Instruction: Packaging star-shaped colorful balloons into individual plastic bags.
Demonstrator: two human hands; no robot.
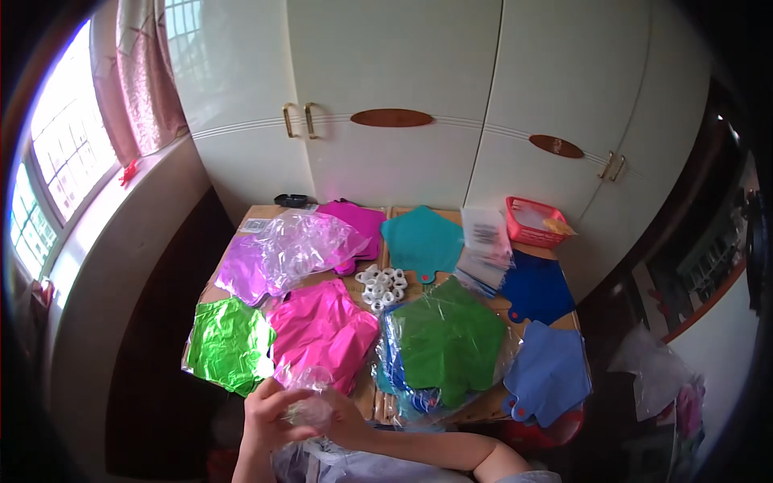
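Your left hand (270, 414) and right hand (342, 419) both grasp a crumpled clear plastic bag (308, 400), just below the pink foil balloon (322, 330).

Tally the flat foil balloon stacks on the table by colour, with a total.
Purple: 1
Magenta: 2
Bright green: 1
Dark green: 1
Teal: 1
Dark blue: 1
Light blue: 1
Total: 8 stacks
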